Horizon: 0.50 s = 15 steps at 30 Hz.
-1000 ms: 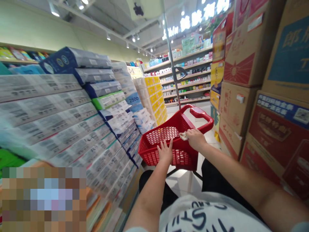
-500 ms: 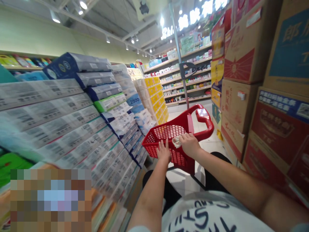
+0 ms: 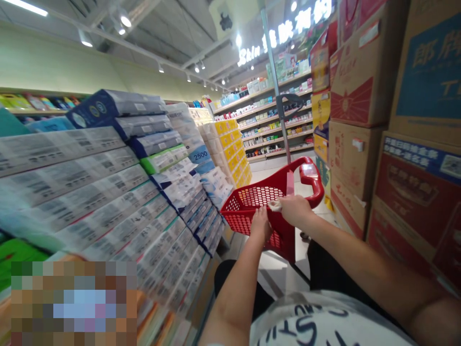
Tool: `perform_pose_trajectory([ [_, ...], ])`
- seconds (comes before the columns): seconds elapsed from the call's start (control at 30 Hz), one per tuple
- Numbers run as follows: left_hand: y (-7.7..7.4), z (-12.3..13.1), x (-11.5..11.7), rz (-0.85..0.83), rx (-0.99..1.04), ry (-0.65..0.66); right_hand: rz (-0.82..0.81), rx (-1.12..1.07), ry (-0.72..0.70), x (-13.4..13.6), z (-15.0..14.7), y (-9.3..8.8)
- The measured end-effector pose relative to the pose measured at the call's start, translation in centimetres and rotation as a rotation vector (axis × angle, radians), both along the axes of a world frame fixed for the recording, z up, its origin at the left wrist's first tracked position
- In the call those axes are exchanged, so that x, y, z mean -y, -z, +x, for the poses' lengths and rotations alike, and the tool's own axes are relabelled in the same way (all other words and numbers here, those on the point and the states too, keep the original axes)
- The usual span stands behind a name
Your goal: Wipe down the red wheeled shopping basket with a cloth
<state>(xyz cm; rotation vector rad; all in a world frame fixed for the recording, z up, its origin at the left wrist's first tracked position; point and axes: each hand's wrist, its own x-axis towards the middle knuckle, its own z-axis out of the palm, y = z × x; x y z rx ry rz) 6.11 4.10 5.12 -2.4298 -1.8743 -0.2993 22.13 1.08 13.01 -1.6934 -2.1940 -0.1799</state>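
Red shopping cart [image 3: 286, 240] placed directly ahead, between a stack of wrapped paper packs [image 3: 111, 192] and piled cartons [image 3: 351, 158]. Pale, bunched cloth [image 3: 274, 205] held at the basket's near rim by the right hand [image 3: 296, 210]; its grip is closed on the cloth. Left hand [image 3: 261, 224] set against the near rim, just beside the cloth; whether the rim is clasped cannot be told.

Writing: "2500" read on a blue-and-white pack [image 3: 199, 156]; "Skin" and Chinese characters on a lit sign [image 3: 284, 32]; 郎牌 on a blue carton panel [image 3: 432, 67]. A QR code is printed on the red carton [image 3: 410, 187] below. Shirt [image 3: 309, 322] lettering only partly legible.

Cart's far-left corner lies near the packs. Pale floor [image 3: 266, 264] is seen beneath the cart, with narrow strips beyond and to its right.

Stocked shelves [image 3: 277, 122] are ranged behind, under ceiling spotlights [image 3: 125, 20].
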Motion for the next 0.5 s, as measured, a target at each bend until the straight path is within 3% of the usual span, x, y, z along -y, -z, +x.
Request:
perform_pose_trajectory([
  [0.1,0.0,0.4,0.0,-0.003,-0.089,-0.061,0.061,-0.005,0.056,0.2,1.9,-0.1],
  [0.2,-0.2,0.8,0.2,0.031,-0.099,-0.099,0.177,0.019,-0.024,0.0,2.6,1.1],
  [0.37,-1.4,0.8,1.1,0.064,-0.020,-0.153,0.311,0.023,-0.053,-0.3,2.0,2.6],
  [0.5,-2.4,2.4,2.1,0.026,0.015,-0.164,0.339,0.004,-0.039,-0.2,0.8,3.1],
])
